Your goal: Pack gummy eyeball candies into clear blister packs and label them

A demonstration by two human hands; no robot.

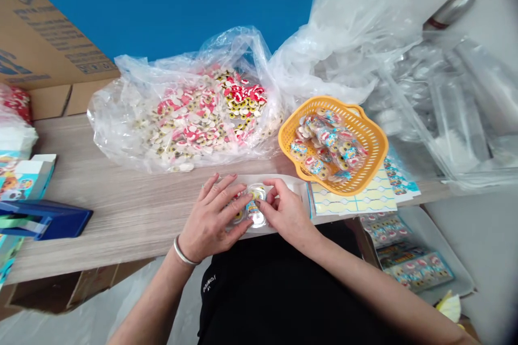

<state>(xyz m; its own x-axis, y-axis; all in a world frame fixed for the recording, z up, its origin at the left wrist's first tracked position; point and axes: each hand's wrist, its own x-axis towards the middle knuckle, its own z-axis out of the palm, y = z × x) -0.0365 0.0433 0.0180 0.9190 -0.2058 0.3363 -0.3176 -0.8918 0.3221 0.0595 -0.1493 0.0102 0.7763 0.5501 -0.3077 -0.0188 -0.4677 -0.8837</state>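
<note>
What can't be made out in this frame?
- Head view: the clear capsule is partly covered by the left hand and right hand.
- Printing on the sticker sheet: too small.
- Cardboard box: cut off by the left edge.

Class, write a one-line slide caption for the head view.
Both hands, left hand and right hand, press a clear capsule beside an orange basket.
</note>
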